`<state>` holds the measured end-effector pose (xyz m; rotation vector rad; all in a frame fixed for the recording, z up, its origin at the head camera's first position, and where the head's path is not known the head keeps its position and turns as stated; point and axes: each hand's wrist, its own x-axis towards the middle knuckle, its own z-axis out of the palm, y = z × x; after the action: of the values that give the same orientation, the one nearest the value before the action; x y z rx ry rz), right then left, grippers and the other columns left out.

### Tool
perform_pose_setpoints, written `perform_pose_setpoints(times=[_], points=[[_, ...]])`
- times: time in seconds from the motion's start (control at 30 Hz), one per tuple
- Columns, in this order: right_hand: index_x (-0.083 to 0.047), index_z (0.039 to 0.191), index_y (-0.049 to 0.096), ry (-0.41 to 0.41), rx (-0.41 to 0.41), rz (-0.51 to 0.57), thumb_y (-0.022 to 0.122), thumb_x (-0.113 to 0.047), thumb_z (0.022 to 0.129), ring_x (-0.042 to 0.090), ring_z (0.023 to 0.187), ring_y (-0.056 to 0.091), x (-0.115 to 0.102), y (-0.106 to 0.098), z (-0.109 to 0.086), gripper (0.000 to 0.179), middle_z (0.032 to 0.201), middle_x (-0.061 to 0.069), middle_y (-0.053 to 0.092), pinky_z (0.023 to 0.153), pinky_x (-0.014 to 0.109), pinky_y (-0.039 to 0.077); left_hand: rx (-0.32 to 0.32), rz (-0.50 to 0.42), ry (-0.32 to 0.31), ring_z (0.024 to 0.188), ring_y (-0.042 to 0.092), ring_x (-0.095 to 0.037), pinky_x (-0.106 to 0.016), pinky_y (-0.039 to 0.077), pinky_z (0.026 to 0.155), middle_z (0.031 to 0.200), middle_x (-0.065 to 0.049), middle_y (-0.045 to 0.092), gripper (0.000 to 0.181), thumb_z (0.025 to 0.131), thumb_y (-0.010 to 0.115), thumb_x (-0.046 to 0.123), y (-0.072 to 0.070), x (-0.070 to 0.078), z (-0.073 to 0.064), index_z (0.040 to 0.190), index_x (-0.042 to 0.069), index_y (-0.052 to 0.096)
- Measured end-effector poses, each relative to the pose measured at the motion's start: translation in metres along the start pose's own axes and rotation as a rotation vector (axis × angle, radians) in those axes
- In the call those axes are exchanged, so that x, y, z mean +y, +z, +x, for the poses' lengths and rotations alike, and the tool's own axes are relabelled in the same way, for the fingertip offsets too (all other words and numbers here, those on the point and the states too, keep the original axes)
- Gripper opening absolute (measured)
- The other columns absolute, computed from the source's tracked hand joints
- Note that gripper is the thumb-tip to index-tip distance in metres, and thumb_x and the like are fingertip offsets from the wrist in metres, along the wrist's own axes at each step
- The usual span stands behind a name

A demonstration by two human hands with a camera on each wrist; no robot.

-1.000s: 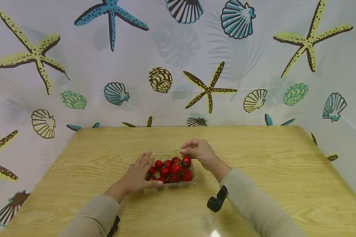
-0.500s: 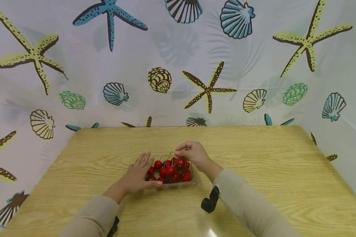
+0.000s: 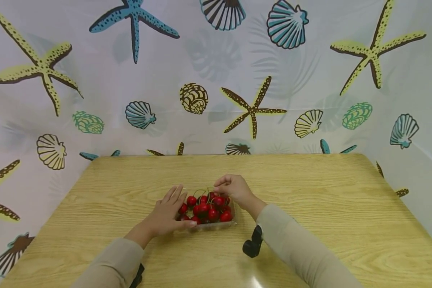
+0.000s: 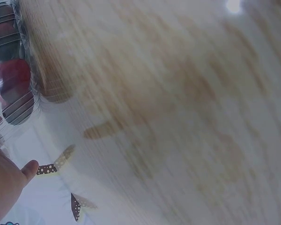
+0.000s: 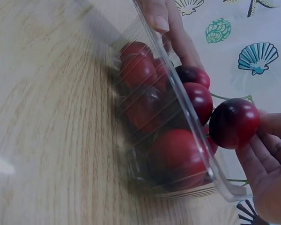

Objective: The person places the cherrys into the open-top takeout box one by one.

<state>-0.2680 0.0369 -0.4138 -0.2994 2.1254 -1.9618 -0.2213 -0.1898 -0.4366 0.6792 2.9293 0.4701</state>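
Note:
A clear plastic box [image 3: 216, 226] with ridged walls holds several dark red cherries [image 3: 226, 216], some with green stems. My left hand [image 3: 167, 214] rests on its left end, fingers straight and spread, thumb along the front rim. At the back right, my right hand [image 3: 235, 192] is over the box with thumb and fingers curled together. In the right wrist view these fingers [image 5: 267, 159] are at a cherry [image 5: 234, 123] above the rim and appear to pinch it or its stem; the exact contact is hidden. The left wrist view catches only part of the left hand [image 4: 4, 183].
The box stands on a wood-grain table [image 3: 309, 192]. Behind and at the sides hangs a white cloth [image 3: 209, 132] printed with starfish and shells. A black wrist mount [image 3: 253, 242] hangs under the right sleeve.
My right hand has shifted left and lowered slightly, and the cherries beneath it have moved left into the pile with their stem. The left hand has stayed in place.

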Motion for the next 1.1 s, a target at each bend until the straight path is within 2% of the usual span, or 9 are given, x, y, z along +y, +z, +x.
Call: perform_pose_setpoints(times=[0.17, 0.27, 0.43, 0.6, 0.87, 0.97, 1.1], points=[[0.008, 0.087, 0.06, -0.008, 0.015, -0.11, 0.059, 0.002, 0.078, 0.016, 0.064, 0.059, 0.002, 0.001, 0.001, 0.011, 0.073, 0.011, 0.062, 0.057, 0.025, 0.046, 0.002, -0.001, -0.002, 0.129, -0.005, -0.029, -0.062, 0.013, 0.09, 0.144, -0.011, 0.0, 0.098, 0.07, 0.044, 0.069, 0.0, 0.001, 0.0, 0.138, 0.003, 0.019], [0.005, 0.084, 0.062, -0.027, 0.021, -0.243, 0.059, 0.001, 0.079, 0.01, 0.059, 0.056, 0.001, 0.002, 0.002, 0.007, 0.072, 0.01, 0.062, 0.053, 0.023, 0.044, 0.007, 0.003, 0.0, 0.129, -0.004, -0.029, -0.062, 0.013, 0.09, 0.144, -0.01, -0.001, 0.098, 0.07, 0.044, 0.07, 0.0, 0.001, -0.001, 0.138, 0.003, 0.019], [-0.001, 0.082, 0.063, -0.068, 0.005, -0.472, 0.06, -0.003, 0.08, 0.009, 0.06, 0.054, 0.001, 0.004, 0.003, 0.005, 0.072, 0.005, 0.061, 0.052, 0.021, 0.043, 0.013, 0.006, -0.001, 0.129, -0.004, -0.029, -0.062, 0.013, 0.09, 0.144, -0.01, -0.001, 0.098, 0.07, 0.044, 0.07, 0.0, 0.001, -0.001, 0.138, 0.003, 0.019], [-0.003, 0.081, 0.063, -0.105, -0.016, -0.616, 0.059, -0.005, 0.081, 0.01, 0.061, 0.051, -0.001, 0.004, 0.003, 0.004, 0.072, 0.002, 0.06, 0.052, 0.02, 0.041, 0.012, 0.014, 0.011, 0.129, -0.003, -0.029, -0.062, 0.014, 0.089, 0.144, -0.011, 0.0, 0.097, 0.071, 0.044, 0.069, -0.001, 0.001, 0.002, 0.137, 0.003, 0.019], [-0.002, 0.088, 0.063, -0.113, -0.042, -0.642, 0.058, -0.008, 0.083, 0.012, 0.067, 0.053, -0.002, 0.002, -0.002, 0.009, 0.078, 0.004, 0.061, 0.056, 0.021, 0.042, -0.021, 0.044, 0.006, 0.129, -0.001, -0.03, -0.062, 0.015, 0.089, 0.144, -0.011, 0.001, 0.101, 0.068, 0.043, 0.072, -0.004, 0.001, 0.005, 0.138, 0.003, 0.019], [0.0, 0.094, 0.062, -0.125, -0.049, -0.599, 0.056, -0.009, 0.084, 0.014, 0.071, 0.057, -0.004, -0.002, -0.005, 0.015, 0.084, 0.006, 0.062, 0.059, 0.022, 0.045, -0.045, 0.078, -0.005, 0.129, 0.001, -0.031, -0.061, 0.015, 0.089, 0.143, -0.012, 0.003, 0.101, 0.067, 0.042, 0.073, -0.007, 0.001, 0.007, 0.138, 0.004, 0.02], [0.0, 0.101, 0.061, -0.143, -0.031, -0.518, 0.055, -0.012, 0.085, 0.017, 0.076, 0.059, -0.008, -0.013, -0.007, 0.02, 0.088, 0.008, 0.063, 0.062, 0.026, 0.046, -0.061, 0.109, -0.013, 0.127, 0.011, -0.034, -0.06, 0.017, 0.089, 0.141, -0.016, 0.012, 0.097, 0.069, 0.041, 0.072, -0.017, 0.003, 0.012, 0.136, 0.003, 0.025]])
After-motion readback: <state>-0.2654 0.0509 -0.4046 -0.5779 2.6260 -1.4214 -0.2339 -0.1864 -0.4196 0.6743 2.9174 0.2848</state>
